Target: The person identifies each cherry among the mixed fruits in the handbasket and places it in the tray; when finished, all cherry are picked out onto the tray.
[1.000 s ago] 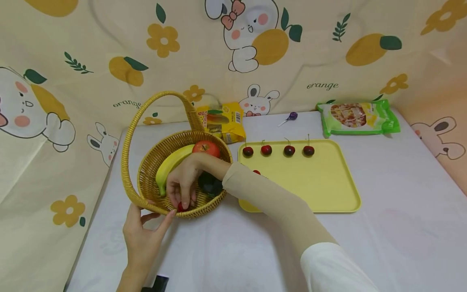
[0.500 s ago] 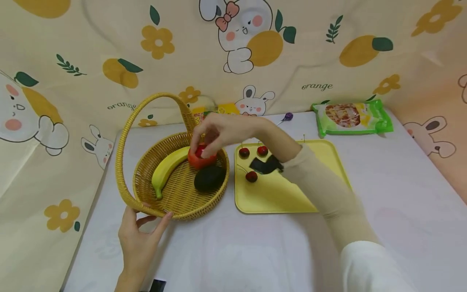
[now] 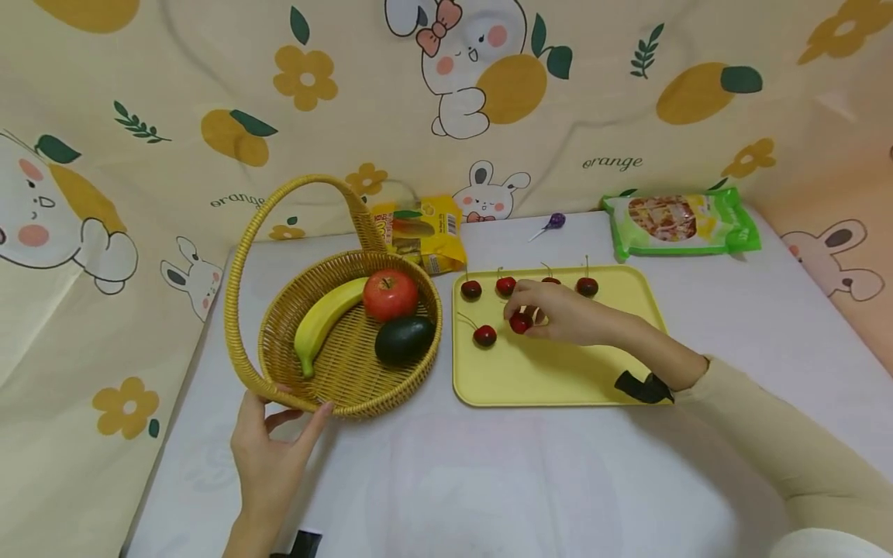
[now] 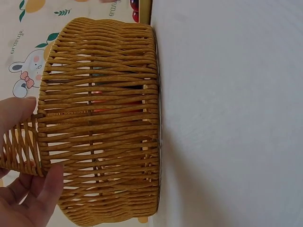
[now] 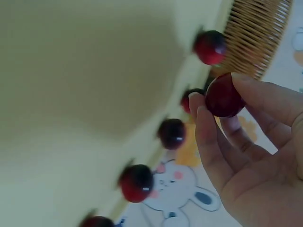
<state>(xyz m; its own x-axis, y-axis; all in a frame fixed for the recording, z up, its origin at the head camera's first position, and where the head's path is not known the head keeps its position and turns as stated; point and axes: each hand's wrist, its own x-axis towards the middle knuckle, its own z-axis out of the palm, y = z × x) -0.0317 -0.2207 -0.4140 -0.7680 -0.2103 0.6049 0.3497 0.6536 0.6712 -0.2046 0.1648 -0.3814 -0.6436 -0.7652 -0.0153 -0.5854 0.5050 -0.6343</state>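
My left hand grips the front rim of a wicker basket at the foot of its tall handle, thumb in front in the left wrist view. Inside the basket lie a banana, a red apple and a dark green avocado. Over the yellow tray, my right hand pinches a dark red cherry between thumb and fingertips. Several stemmed cherries line the tray's back edge, one partly behind the hand. Another cherry sits in front of them, left of the held one.
Behind the basket leans a yellow snack bag with a mango picture. A purple lollipop lies behind the tray, and a green food packet at the back right. A patterned cloth hangs behind the table.
My right hand has lifted the cherry from the basket's front and carried it right, past the apple, to over the tray. The left hand keeps its grip on the basket.
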